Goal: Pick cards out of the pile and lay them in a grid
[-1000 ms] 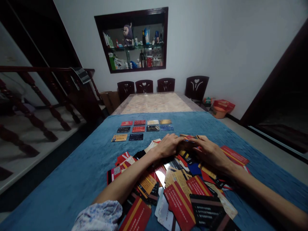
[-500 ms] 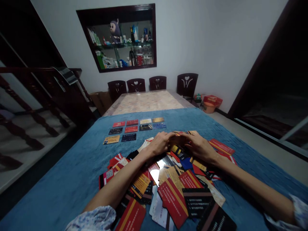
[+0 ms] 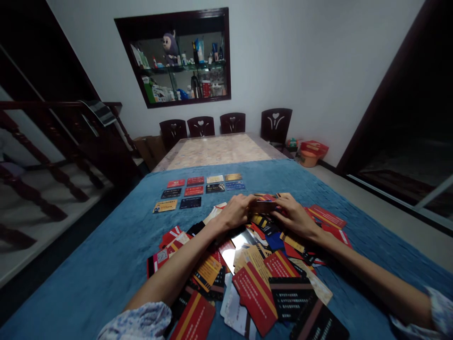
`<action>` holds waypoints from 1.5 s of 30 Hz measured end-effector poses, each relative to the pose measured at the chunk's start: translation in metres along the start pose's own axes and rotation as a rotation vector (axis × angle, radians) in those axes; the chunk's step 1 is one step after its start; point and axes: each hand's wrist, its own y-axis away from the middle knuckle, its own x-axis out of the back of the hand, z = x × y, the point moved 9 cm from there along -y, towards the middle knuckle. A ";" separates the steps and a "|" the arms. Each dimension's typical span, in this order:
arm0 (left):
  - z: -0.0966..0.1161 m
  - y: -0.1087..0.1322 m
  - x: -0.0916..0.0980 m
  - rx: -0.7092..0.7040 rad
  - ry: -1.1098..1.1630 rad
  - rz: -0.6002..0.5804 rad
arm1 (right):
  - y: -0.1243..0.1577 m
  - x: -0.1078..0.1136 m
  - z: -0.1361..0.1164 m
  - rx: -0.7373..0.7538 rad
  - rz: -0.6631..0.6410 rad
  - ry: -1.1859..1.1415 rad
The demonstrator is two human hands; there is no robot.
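Observation:
Between my two hands is a card (image 3: 264,206), seen almost edge-on, at the far side of a heap of plastic cards (image 3: 255,297). My left hand (image 3: 238,210) grips its left end, fingers curled. At the other end, my right hand (image 3: 292,215) closes on it with thumb and fingers. The heap is red, black, gold, white and blue, its cards overlapping at all angles beneath my forearms. Beyond my left hand, several cards lie flat in rows, among them a gold card (image 3: 164,206), a dark card (image 3: 190,203) and a blue card (image 3: 235,185).
A blue cloth (image 3: 116,245) covers the near part of the long table, with a stone-patterned top (image 3: 219,148) beyond it. Dark chairs (image 3: 276,125) stand at the far end. To the left runs a wooden railing (image 3: 46,156); a shelf niche (image 3: 184,66) is in the wall.
The card between my hands has tipped to a nearly edge-on view. My hands stay in about the same place, and the rows and heap look unchanged.

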 end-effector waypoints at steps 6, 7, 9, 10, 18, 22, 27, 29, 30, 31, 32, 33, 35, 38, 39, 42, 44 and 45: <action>0.003 -0.001 0.001 0.010 -0.019 -0.011 | 0.000 0.015 -0.001 -0.095 0.122 -0.087; 0.004 -0.001 0.001 0.006 -0.015 -0.012 | 0.000 0.016 -0.002 -0.101 0.129 -0.101; 0.004 -0.001 0.000 -0.006 -0.005 -0.008 | 0.000 0.017 -0.004 -0.094 0.144 -0.118; 0.005 -0.001 -0.001 -0.015 0.003 -0.003 | 0.000 0.018 -0.005 -0.084 0.156 -0.121; 0.006 0.000 0.002 -0.042 0.056 0.051 | 0.002 0.043 -0.024 0.105 0.362 0.041; 0.007 -0.001 0.005 -0.039 0.074 0.080 | 0.001 0.052 -0.045 0.255 0.379 0.199; 0.012 0.000 0.011 -0.075 0.163 0.144 | 0.001 0.046 -0.053 0.342 0.354 0.344; 0.015 0.001 0.014 -0.092 0.202 0.172 | 0.001 0.042 -0.054 0.376 0.341 0.378; 0.016 0.002 0.015 -0.096 0.218 0.187 | 0.001 0.041 -0.055 0.392 0.334 0.389; 0.017 0.002 0.016 -0.097 0.230 0.200 | 0.001 0.039 -0.056 0.407 0.326 0.397; 0.019 0.002 0.017 -0.098 0.240 0.210 | 0.000 0.037 -0.057 0.418 0.319 0.401; 0.020 0.003 0.018 -0.098 0.247 0.219 | 0.000 0.036 -0.058 0.425 0.314 0.403; 0.020 0.003 0.018 -0.091 0.256 0.232 | -0.002 0.034 -0.060 0.438 0.315 0.403; 0.017 0.002 0.016 -0.070 0.262 0.250 | -0.003 0.033 -0.062 0.453 0.346 0.387; 0.016 0.002 0.015 -0.063 0.265 0.255 | -0.003 0.032 -0.062 0.454 0.352 0.379; 0.012 0.001 0.011 -0.055 0.263 0.257 | -0.005 0.027 -0.060 0.444 0.342 0.359; 0.010 0.001 0.008 -0.048 0.249 0.250 | -0.006 0.024 -0.060 0.440 0.331 0.357; 0.009 0.000 0.007 -0.044 0.241 0.243 | -0.006 0.024 -0.060 0.438 0.330 0.358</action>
